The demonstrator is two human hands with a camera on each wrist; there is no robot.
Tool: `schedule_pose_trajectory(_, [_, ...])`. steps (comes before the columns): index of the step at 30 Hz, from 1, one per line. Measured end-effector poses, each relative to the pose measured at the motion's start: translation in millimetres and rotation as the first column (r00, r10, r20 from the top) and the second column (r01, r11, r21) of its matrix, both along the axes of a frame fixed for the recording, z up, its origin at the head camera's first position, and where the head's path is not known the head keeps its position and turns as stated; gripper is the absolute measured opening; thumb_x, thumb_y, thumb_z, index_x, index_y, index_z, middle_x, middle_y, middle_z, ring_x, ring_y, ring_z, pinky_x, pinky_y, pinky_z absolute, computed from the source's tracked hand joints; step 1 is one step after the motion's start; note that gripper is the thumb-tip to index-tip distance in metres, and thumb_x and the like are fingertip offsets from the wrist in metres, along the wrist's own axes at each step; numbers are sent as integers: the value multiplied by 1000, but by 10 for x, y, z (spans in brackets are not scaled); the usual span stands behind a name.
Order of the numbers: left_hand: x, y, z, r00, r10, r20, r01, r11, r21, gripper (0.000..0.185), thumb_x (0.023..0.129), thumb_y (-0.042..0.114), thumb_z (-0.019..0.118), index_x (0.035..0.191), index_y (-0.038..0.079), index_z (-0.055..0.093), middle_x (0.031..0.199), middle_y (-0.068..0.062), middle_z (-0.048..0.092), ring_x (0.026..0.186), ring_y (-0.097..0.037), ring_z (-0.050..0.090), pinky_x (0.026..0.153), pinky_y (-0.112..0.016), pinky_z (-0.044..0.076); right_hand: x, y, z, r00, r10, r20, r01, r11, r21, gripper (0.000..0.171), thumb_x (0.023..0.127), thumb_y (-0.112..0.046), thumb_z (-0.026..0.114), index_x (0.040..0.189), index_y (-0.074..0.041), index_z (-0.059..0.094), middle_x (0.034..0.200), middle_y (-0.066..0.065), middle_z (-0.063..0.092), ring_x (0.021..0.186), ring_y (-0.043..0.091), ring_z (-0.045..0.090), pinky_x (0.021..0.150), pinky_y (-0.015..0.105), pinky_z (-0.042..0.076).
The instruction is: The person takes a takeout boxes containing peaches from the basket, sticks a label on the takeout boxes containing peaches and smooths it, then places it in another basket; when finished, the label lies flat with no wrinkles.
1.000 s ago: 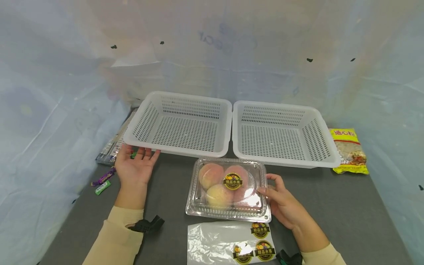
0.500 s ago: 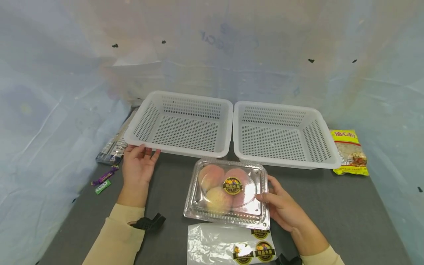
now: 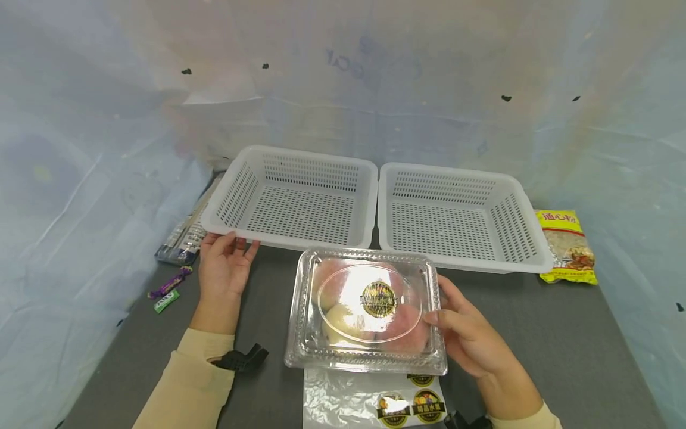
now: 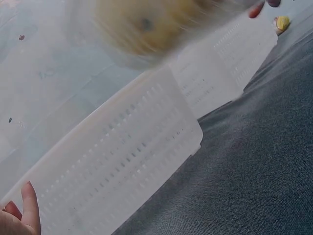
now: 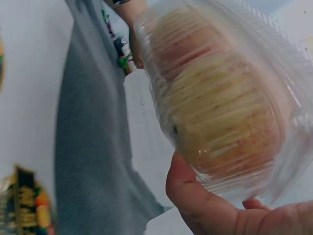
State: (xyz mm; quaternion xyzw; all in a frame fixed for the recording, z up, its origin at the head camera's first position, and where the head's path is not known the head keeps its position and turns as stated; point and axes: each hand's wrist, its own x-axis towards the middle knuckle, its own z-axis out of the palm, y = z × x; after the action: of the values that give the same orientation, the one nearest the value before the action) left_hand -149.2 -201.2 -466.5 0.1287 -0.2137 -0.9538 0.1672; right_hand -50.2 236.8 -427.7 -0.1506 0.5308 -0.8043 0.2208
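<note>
A clear plastic clamshell box of peaches, with a round black-and-gold sticker on its lid, is up off the table and tilted. My right hand grips its right end, thumb on the near side; in the right wrist view the fingers show below the peaches. My left hand, palm up, touches the near rim of the left white basket. In the left wrist view one straight finger lies against the basket's outer wall. Both this basket and the right white basket hold nothing.
A shiny sheet with round stickers lies on the grey table at the front. Two wrapped candies and a silvery packet lie at left. A yellow food bag sits beside the right basket.
The right hand has lifted the peach box up from the table and tilted it, so it now looks larger and covers more of the sticker sheet. The left hand has shifted slightly right, then stayed.
</note>
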Motion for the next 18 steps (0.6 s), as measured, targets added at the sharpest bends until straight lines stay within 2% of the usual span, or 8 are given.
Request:
schedule_pose_trajectory(7, [2, -2, -5, 1000, -2, -8, 2, 1000, -8, 44, 109, -12, 54, 147, 7, 42, 130, -13, 59, 87, -24, 61, 77, -46, 63, -88, -32, 175, 999, -25, -23, 24, 999, -47, 70, 104, 8, 42, 168, -19, 32, 139, 15, 59, 114, 24, 68, 94, 44, 60])
schedule_pose_trajectory(13, [-3, 6, -3, 1000, -5, -11, 4, 999, -36, 48, 109, -12, 53, 152, 6, 40, 135, -13, 57, 93, -25, 62, 79, -45, 63, -235, -134, 373, 998, -37, -44, 32, 993, -111, 73, 104, 4, 39, 172, -18, 21, 143, 13, 53, 118, 21, 64, 95, 42, 59])
schedule_pose_trajectory(18, [-4, 10, -9, 1000, 0, -25, -1, 1000, -31, 49, 109, -13, 53, 153, 5, 40, 133, -13, 59, 92, -25, 63, 78, -45, 63, -402, -270, 485, 992, -116, -42, 110, 984, -139, 68, 105, 3, 37, 170, -15, 25, 139, 9, 55, 114, 19, 63, 92, 37, 59])
